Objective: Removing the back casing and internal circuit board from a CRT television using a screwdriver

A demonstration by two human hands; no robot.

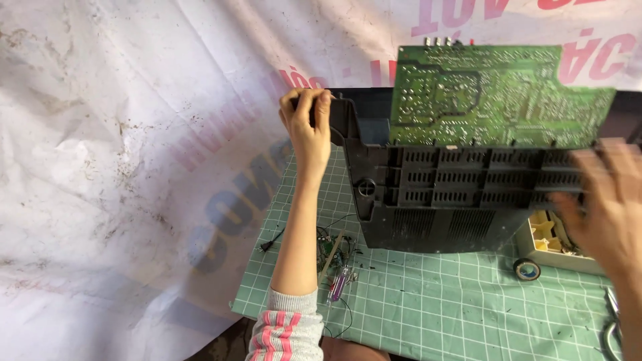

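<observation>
The left hand [306, 127] closes on the far left corner of the black casing [441, 200] with a green board [495, 93], the right hand [605, 200] clasps its right side, so both should lift evenly over the mat [435, 301].

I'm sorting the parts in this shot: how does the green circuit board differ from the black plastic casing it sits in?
The green circuit board is a thin flat sheet dotted with solder points; the black plastic casing is bulkier, moulded with ribs and vent slots. The board stands above the casing's edge, while the casing rests on the green cutting mat. Only the casing is gripped, by the left hand and right hand. Both stand upright.
</observation>
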